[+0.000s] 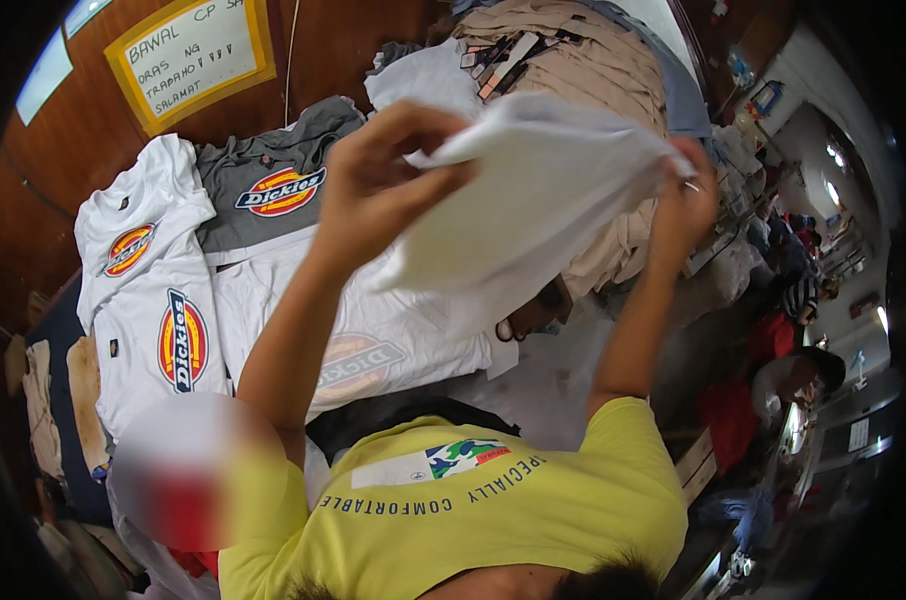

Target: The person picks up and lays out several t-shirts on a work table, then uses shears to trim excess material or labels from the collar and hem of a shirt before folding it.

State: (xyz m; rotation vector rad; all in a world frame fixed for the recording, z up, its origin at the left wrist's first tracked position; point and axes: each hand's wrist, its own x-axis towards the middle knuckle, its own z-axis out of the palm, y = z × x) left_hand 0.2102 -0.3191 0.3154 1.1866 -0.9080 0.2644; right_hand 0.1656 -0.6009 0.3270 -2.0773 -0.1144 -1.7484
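White folded shirt [533,190] pinched aloft by left hand [373,180] and right hand [688,195]; loose grip could drop it onto printed shirts [173,330] below.

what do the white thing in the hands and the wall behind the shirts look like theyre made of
White garment, gripped by left hand and right hand: soft matte knit, likely cotton, since it drapes and creases. Wall: glossy reddish-brown wood panelling, judging by seams and sheen.

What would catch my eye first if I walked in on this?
Most striking is the white cloth lifted in the middle, gripped by the left hand and the right hand. Left of it, white shirts and a grey shirt with round red-and-yellow badges lie spread flat. A heap of beige clothes rises behind.
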